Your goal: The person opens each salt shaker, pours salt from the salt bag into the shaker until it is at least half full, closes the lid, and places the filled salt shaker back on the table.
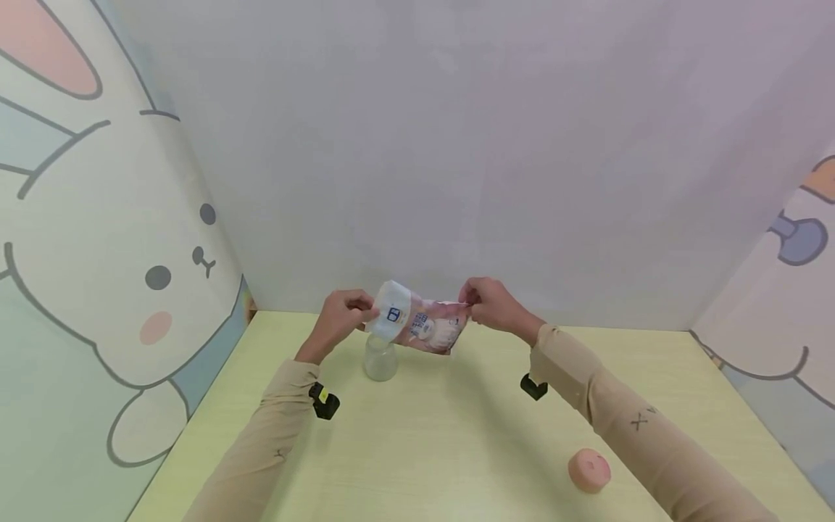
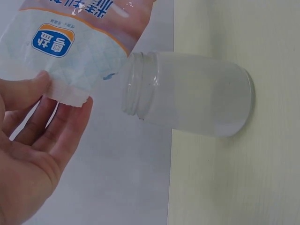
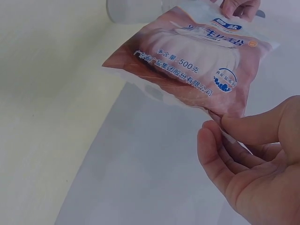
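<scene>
Both hands hold a pink and pale-blue plastic salt bag (image 1: 430,330) above the table, its lettering partly readable in the right wrist view. My left hand (image 1: 335,320) pinches the pale end, where a torn edge shows in the left wrist view. With thumb and fingers my right hand (image 1: 501,306) pinches the opposite edge of the bag. Beneath the pale end a clear glass jar (image 2: 201,93) stands upright without a lid; the bag overlaps its mouth in the left wrist view. The jar's inside looks whitish and hazy.
A round pink lid-like piece (image 1: 589,470) lies on the pale yellow table (image 1: 404,449), near the right forearm. A grey wall (image 1: 391,181) rises behind the table's far edge. Side panels carry cartoon drawings, a rabbit (image 1: 130,254) on the left.
</scene>
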`<state>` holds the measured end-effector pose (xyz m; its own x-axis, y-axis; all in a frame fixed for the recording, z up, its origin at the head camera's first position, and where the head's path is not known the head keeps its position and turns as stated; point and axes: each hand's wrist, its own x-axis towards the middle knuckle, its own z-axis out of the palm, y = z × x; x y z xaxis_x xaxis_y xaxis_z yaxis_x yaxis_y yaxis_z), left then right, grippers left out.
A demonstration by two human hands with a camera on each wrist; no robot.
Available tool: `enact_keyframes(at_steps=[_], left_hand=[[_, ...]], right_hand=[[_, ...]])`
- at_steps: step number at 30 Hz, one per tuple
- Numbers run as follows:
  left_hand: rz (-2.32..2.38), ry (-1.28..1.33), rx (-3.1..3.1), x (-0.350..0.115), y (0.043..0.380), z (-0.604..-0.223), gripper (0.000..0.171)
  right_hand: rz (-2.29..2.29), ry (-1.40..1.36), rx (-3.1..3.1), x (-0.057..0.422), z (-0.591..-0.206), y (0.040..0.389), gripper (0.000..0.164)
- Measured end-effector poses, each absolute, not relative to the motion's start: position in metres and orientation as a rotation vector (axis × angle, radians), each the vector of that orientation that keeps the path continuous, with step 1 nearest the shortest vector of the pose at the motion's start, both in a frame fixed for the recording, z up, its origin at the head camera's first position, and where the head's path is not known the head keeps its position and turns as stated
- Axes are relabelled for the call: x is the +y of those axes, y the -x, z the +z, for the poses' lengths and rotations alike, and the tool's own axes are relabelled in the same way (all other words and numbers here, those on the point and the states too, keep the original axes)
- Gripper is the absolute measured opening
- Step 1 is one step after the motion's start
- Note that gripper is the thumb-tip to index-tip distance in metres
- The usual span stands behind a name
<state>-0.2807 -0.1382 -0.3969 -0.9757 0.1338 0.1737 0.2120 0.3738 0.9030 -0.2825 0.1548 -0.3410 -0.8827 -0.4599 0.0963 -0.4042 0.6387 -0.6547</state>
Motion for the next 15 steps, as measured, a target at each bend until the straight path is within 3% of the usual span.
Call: enact_keyframes(at_steps=[15], left_hand=[[-1.725, 0.316, -2.544, -0.1407, 0.2795, -0.3989, 0.008]], right_hand=[[-1.077, 0.808, 2.811, 0.1511, -0.3364, 0.2821, 0.014]])
